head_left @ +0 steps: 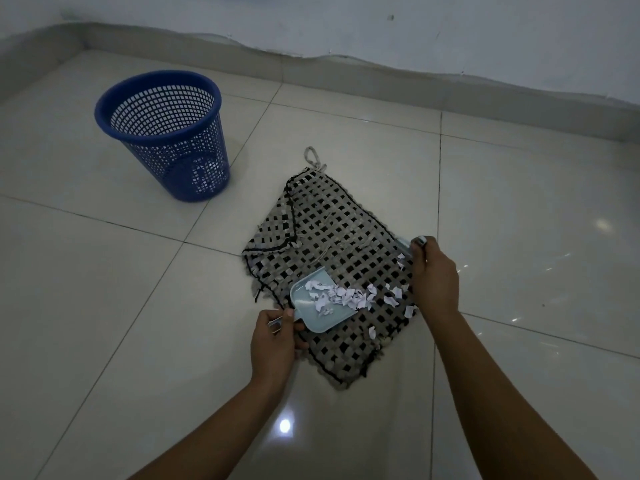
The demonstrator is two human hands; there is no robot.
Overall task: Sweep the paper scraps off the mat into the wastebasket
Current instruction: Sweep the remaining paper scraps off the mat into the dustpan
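Hands curled: left hand (273,337) grips dustpan (313,306) handle, right hand (433,271) grips brush (405,244)

left hand (275,341) fingers curled, right hand (434,275) fingers clenched

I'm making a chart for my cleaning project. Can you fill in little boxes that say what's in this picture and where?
left hand: grips the dustpan handle
dustpan: light blue, on the mat, some scraps on it
right hand: grips a small brush, mostly hidden, at the mat's right edge
paper scraps: white, partly on the dustpan, the rest on the mat
mat: woven, checkered, one corner folded over
wastebasket: blue, upright, on the floor left of the mat
floor: shiny pale tiles
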